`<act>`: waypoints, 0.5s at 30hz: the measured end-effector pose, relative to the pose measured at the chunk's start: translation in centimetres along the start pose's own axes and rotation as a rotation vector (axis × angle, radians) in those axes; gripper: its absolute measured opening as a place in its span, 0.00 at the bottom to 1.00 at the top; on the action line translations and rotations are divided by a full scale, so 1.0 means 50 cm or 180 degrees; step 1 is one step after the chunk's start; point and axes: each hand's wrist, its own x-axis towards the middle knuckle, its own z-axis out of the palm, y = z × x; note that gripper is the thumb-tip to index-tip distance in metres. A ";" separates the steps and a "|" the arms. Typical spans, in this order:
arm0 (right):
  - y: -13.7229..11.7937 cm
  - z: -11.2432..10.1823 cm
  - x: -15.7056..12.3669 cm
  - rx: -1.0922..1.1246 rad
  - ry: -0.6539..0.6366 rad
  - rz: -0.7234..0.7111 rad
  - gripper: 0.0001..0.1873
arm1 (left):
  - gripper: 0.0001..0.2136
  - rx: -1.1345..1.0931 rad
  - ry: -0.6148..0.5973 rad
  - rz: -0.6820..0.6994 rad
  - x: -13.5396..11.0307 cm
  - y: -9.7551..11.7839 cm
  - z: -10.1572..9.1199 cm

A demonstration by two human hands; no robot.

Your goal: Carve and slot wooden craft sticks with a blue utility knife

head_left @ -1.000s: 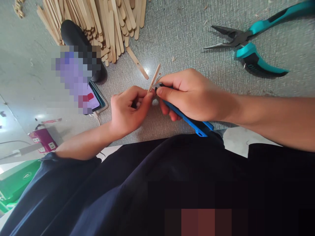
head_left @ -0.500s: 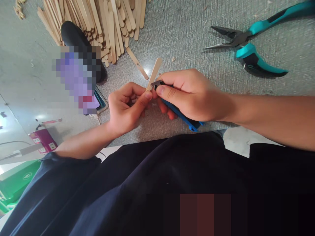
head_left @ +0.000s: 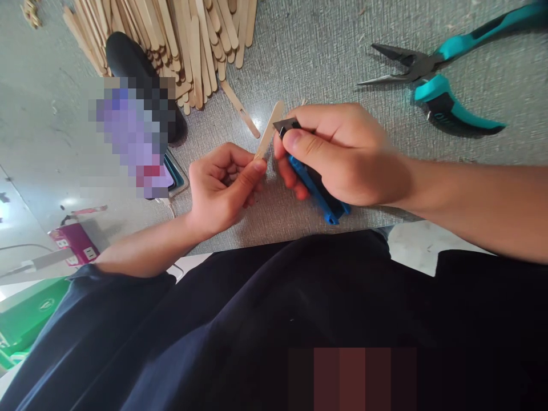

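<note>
Between the thumb and fingers of my left hand (head_left: 226, 185) is pinched a pale wooden craft stick (head_left: 269, 130), slanting up and to the right; its lower end is hidden by the fingers. My right hand (head_left: 336, 154) is wrapped around a utility knife (head_left: 314, 185) with a blue and black handle. The knife's short metal blade (head_left: 285, 125) points left, close to the edge of the craft stick; whether it touches, I cannot tell. Just beyond my hands, a single craft stick (head_left: 240, 108) with a small notch or slot lies on the table.
A heap of craft sticks (head_left: 194, 51) covers the table's far left. Beside it are a black case (head_left: 141, 74) and a phone (head_left: 171, 171), partly blurred out. Teal-handled needle-nose pliers (head_left: 422, 65) lie open at the right. A purple power strip (head_left: 76, 242) sits at the left.
My right hand has moved the knife up and to the right, away from the part of the stick near my left fingertips. My left hand and the stick have barely moved.
</note>
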 end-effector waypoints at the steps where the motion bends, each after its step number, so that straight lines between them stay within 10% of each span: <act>1: -0.001 0.000 -0.001 -0.0117 0.0026 -0.0019 0.16 | 0.25 0.0078 0.0061 0.0010 -0.001 -0.001 0.001; 15: 0.005 -0.007 -0.006 -0.1524 -0.0002 -0.0501 0.12 | 0.20 0.0421 0.0439 0.0507 -0.013 -0.016 0.013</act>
